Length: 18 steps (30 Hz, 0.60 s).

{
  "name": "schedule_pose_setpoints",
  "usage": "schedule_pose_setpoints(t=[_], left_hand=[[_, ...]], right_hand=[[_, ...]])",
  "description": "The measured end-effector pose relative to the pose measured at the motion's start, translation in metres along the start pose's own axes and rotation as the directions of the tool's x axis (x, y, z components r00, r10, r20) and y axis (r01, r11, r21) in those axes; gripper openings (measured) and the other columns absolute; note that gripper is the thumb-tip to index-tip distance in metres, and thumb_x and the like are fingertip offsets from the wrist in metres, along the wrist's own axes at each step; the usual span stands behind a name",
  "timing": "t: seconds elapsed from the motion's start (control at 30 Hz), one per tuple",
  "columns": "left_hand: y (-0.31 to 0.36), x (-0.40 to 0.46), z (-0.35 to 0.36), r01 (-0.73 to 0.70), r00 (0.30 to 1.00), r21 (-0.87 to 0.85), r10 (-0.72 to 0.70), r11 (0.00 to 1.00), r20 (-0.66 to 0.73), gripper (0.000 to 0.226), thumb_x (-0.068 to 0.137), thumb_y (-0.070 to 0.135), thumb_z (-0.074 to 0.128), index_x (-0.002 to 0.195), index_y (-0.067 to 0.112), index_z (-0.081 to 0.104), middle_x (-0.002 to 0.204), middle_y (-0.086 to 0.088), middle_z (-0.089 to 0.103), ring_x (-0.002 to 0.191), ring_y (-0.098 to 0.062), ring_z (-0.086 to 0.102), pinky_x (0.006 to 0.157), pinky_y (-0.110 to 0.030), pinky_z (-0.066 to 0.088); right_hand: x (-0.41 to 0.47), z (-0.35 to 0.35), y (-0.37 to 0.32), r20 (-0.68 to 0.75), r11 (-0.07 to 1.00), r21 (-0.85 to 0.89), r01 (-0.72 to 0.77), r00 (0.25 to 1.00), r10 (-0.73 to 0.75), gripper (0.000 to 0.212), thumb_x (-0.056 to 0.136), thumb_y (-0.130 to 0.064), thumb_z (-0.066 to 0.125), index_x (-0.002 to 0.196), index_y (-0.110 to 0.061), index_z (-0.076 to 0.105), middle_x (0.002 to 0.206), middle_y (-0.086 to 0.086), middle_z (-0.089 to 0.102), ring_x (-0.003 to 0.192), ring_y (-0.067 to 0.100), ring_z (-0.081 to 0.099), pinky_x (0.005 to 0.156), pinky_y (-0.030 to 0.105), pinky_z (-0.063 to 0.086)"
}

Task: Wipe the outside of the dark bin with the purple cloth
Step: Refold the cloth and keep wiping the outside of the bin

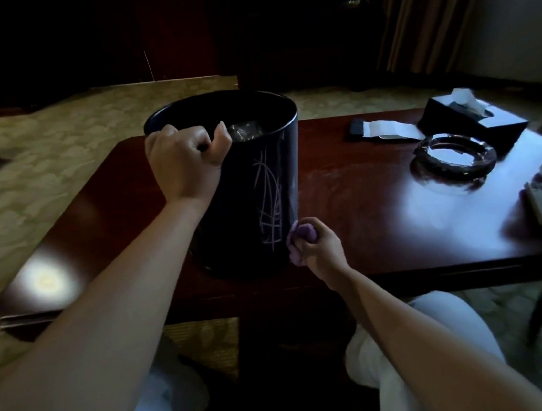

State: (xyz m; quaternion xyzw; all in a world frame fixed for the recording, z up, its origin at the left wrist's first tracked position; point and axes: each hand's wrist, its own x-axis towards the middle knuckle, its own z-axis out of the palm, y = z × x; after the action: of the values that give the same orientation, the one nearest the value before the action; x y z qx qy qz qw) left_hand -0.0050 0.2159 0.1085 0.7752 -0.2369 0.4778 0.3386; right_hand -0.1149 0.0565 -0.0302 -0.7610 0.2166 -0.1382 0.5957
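dark wood table (365,215) | dark bin (257,213) upright, pale scratch marks

A glossy dark wooden table (380,199) stands on pale patterned carpet (54,155), bright glare on its top. Beyond the table the room is very dark. Striped curtains (426,8) hang beyond its far right corner, beside a pale wall (517,8).

You're looking at a dark navy, near-black bin (260,179) showing pale lilac scribble lines on its near side. Cloth (300,239) is showing purple. Table (366,228) is glowing glossy reddish-brown. Carpet (38,164) is showing olive-tan with a pale leaf pattern. Far right, tissue box (469,122) is reading black, tissue white.
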Motion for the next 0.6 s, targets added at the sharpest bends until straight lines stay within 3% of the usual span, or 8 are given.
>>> schedule_pose_setpoints(t=[0.1, 0.2, 0.3, 0.4, 0.5, 0.6], left_hand=[[0.0012, 0.0, 0.0003, 0.009, 1.0, -0.008, -0.009, 1.0, 0.001, 0.05, 0.088, 0.04, 0.046, 0.045, 0.017, 0.032, 0.043, 0.013, 0.02, 0.052, -0.015, 0.036, 0.075, -0.03, 0.029], [0.0, -0.0007, -0.0001, 0.013, 1.0, -0.013, -0.013, 1.0, 0.002, 0.05, 0.087, 0.04, 0.046, 0.045, 0.018, 0.031, 0.043, 0.008, 0.025, 0.052, -0.015, 0.036, 0.075, -0.029, 0.028], [0.0002, 0.0001, 0.0002, 0.027, 1.0, -0.002, -0.027, 1.0, 0.003, 0.049, 0.087, 0.04, 0.045, 0.045, 0.017, 0.032, 0.043, 0.005, 0.029, 0.053, -0.015, 0.037, 0.076, -0.027, 0.027], [0.0, -0.0012, 0.0025, 0.026, 1.0, -0.013, -0.027, 1.0, -0.006, 0.049, 0.087, 0.04, 0.047, 0.045, 0.017, 0.033, 0.043, 0.006, 0.03, 0.053, -0.015, 0.038, 0.076, -0.029, 0.029], [-0.0012, -0.0012, 0.0032, 0.02, 1.0, -0.003, -0.02, 1.0, -0.018, 0.049, 0.087, 0.039, 0.047, 0.045, 0.018, 0.034, 0.044, 0.006, 0.03, 0.053, -0.015, 0.037, 0.075, -0.029, 0.029], [-0.0013, -0.0013, 0.004, 0.019, 1.0, 0.008, -0.019, 1.0, -0.024, 0.049, 0.087, 0.04, 0.047, 0.045, 0.018, 0.034, 0.044, 0.005, 0.03, 0.054, -0.014, 0.037, 0.075, -0.028, 0.029]], right_hand=[[-0.0008, -0.001, 0.007, 0.072, 0.992, -0.126, -0.002, 0.997, 0.011, 0.008, 0.078, -0.021, 0.056, 0.08, -0.027, 0.061, 0.063, -0.002, 0.068, 0.059, 0.016, 0.063, 0.066, 0.046, 0.057], [-0.0024, 0.0058, 0.0103, -0.032, 0.998, -0.049, 0.036, 0.999, -0.037, 0.015, 0.077, -0.021, 0.058, 0.087, -0.032, 0.063, 0.07, -0.002, 0.069, 0.065, 0.02, 0.065, 0.066, 0.048, 0.055], [-0.0056, 0.0081, 0.0105, -0.037, 0.999, -0.006, 0.032, 0.999, -0.032, 0.022, 0.081, -0.015, 0.06, 0.088, -0.036, 0.064, 0.076, -0.003, 0.069, 0.069, 0.016, 0.065, 0.068, 0.045, 0.055], [-0.0038, 0.006, 0.011, -0.064, 0.994, -0.026, 0.105, 0.992, -0.106, 0.028, 0.085, -0.01, 0.063, 0.083, -0.038, 0.063, 0.082, -0.008, 0.068, 0.072, 0.002, 0.062, 0.066, 0.028, 0.052], [0.0002, 0.0041, 0.0097, -0.084, 0.976, -0.086, 0.2, 0.975, -0.208, 0.029, 0.084, -0.01, 0.063, 0.097, -0.036, 0.062, 0.097, -0.006, 0.066, 0.084, 0.006, 0.063, 0.069, 0.021, 0.05], [-0.0008, -0.0007, 0.0101, -0.023, 0.968, -0.147, 0.204, 0.978, -0.21, 0.024, 0.086, -0.01, 0.062, 0.101, -0.029, 0.064, 0.091, -0.008, 0.064, 0.077, 0.001, 0.06, 0.062, 0.011, 0.044]])
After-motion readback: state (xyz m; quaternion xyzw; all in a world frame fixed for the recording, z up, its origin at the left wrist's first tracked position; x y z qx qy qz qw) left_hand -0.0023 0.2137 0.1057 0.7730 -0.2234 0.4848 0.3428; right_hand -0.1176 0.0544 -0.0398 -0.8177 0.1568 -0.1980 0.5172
